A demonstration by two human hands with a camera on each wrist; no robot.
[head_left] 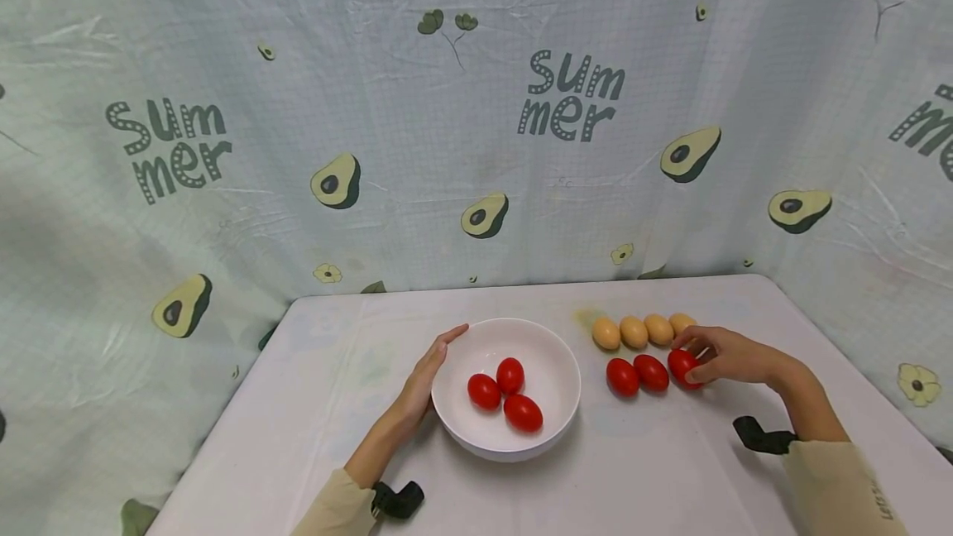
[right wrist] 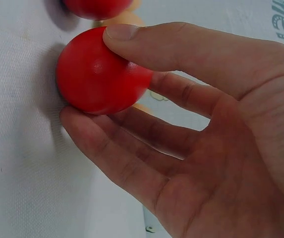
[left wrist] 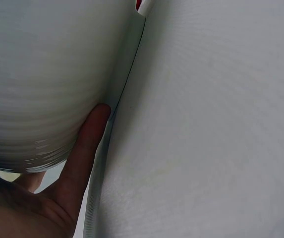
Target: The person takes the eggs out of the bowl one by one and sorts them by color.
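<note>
A white bowl (head_left: 562,391) stands near the middle of the table with three red eggs (head_left: 524,413) inside. My left hand (head_left: 417,383) rests against the bowl's left side, fingers extended along the outer wall; in the left wrist view the thumb (left wrist: 85,148) lies along the wall's underside. To the right of the bowl, my right hand (head_left: 725,356) grips a red egg (right wrist: 97,74) between thumb and fingers, low over the cloth. Two other red eggs (head_left: 622,377) lie in a row just left of it. Behind them sits a row of several tan eggs (head_left: 634,332), the rightmost partly hidden by my right hand.
A pale cloth covers the table (head_left: 313,404). Behind it and at the sides hangs a curtain (head_left: 417,131) printed with avocados and lettering. Black straps with small black mounts (head_left: 398,500) sit on both wrists.
</note>
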